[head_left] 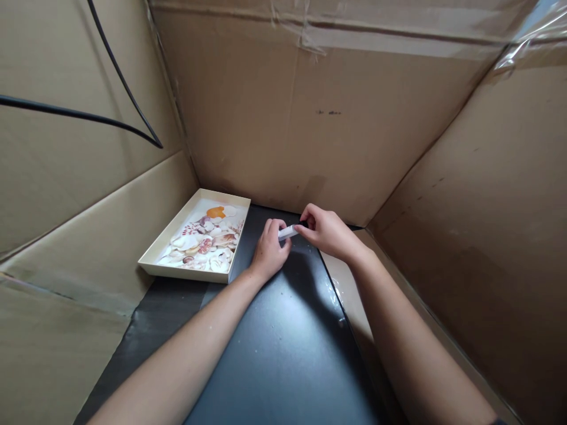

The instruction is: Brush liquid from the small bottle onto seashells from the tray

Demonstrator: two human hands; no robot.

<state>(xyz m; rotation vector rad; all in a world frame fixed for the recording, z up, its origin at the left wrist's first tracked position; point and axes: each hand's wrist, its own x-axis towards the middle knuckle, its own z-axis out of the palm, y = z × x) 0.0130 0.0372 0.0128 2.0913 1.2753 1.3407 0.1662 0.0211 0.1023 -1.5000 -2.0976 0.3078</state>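
Note:
A slim white tube with a black end is held above the dark table between my two hands. My left hand has its fingers closed around the tube's left part. At the other end, the thumb and fingers of my right hand pinch at the black part, which looks like a cap. The fingers partly cover both ends, and any print on the tube is too small to read. Left of my left hand lies a shallow cream tray holding several seashells and an orange piece.
Cardboard walls close in the back and both sides. A black cable hangs at the upper left. Under my hands lies the dark tabletop, and a strip of cardboard runs along its right edge.

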